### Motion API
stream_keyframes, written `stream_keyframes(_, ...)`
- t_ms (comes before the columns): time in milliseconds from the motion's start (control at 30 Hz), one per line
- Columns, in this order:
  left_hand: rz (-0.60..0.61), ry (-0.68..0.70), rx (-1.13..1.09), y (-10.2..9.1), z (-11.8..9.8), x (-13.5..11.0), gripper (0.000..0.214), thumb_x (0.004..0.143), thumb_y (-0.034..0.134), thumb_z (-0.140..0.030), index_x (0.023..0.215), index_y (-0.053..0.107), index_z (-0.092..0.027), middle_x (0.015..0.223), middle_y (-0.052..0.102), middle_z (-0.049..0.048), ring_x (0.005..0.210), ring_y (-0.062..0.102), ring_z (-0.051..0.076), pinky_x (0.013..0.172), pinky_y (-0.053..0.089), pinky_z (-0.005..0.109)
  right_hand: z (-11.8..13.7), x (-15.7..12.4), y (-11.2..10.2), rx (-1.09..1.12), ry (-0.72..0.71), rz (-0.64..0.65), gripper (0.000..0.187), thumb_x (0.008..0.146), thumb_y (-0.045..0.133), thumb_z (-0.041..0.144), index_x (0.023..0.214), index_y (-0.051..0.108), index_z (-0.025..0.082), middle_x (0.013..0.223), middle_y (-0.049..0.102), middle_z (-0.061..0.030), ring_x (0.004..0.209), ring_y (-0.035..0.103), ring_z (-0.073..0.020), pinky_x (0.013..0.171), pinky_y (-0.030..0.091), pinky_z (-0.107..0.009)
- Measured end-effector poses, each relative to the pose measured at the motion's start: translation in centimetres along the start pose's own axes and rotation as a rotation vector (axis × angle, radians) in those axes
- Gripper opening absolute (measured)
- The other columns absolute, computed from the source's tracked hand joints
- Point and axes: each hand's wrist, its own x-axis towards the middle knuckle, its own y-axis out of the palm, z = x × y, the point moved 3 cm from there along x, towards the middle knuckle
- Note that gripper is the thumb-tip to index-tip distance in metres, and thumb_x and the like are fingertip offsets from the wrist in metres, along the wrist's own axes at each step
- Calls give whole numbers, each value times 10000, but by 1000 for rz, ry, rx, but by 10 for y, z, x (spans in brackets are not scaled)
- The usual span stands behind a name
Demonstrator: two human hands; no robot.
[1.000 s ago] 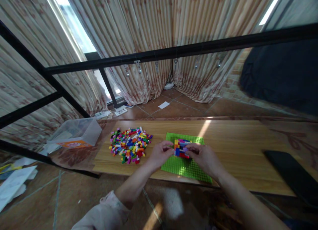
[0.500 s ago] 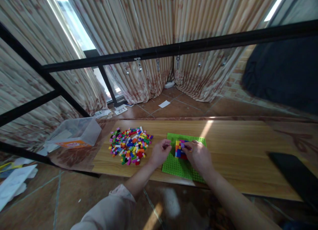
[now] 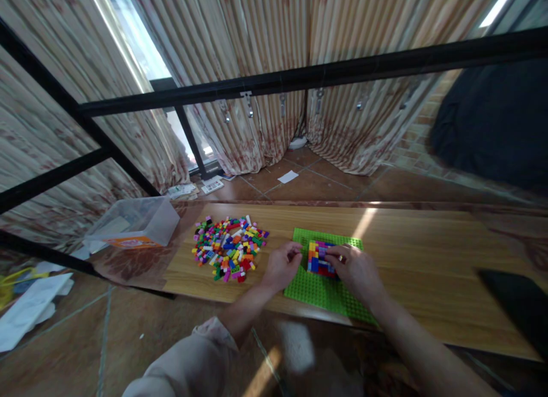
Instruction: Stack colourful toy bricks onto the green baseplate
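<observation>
A small block of stacked toy bricks (image 3: 314,260) in yellow, orange, blue, red and purple stands on the green studded baseplate (image 3: 317,294). My right hand (image 3: 357,271) reaches over its right side, thumb and fingers pinched at a purple toy brick (image 3: 322,252) on top and partly covering the stack. My left hand (image 3: 282,265) hovers at the baseplate's left edge, apart from the stack. Its fingers are curled in with the thumb close to them; whatever is between them is too small to tell. Left of that hand lies a spread of loose toy bricks (image 3: 231,248) in many colours.
The wooden tabletop (image 3: 419,260) carries all of this. A clear plastic box (image 3: 141,225) with an orange label sits at its left end, and a dark flat object (image 3: 514,305) at the right. A black metal rail (image 3: 274,85) crosses beyond the table, before striped curtains (image 3: 265,37).
The view has shifted slightly, moving the table things a little right in the picture. My right fingers have drawn back slightly from the purple brick, showing more of the stack. My left hand stays curled.
</observation>
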Motion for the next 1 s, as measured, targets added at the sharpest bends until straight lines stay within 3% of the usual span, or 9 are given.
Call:
stream_keyframes(333,27,23,28,-2,-7,-3,271,824,533,-206,1080,618,-183,870,654,16,718,593,119,682,488,241,7,2,2,85,-35,-55,193,842,559,320,796,721,226,811,696,-28,744,618,-159,676,431,-253)
stream_keyframes(533,89,256,160,-4,-27,-10,360,879,509,-297,1229,568,-237,1194,550,75,1103,534,191,960,447,347,6,4,4,84,-54,-30,225,849,528,311,758,705,207,749,672,-32,690,599,-147,649,414,-239)
stream_keyframes(700,214,365,320,6,-35,-17,438,889,488,-385,1306,502,-250,1330,429,93,1194,469,229,1017,424,402,7,5,4,62,-105,-60,228,849,495,238,771,705,201,770,672,-43,699,592,-148,634,405,-234)
stream_keyframes(1000,154,380,466,18,-35,-17,379,911,429,-315,1264,500,-197,1330,454,101,1220,457,230,1048,418,407,8,2,8,70,-127,-75,248,855,481,234,775,713,204,776,674,-46,688,596,-153,644,426,-249)
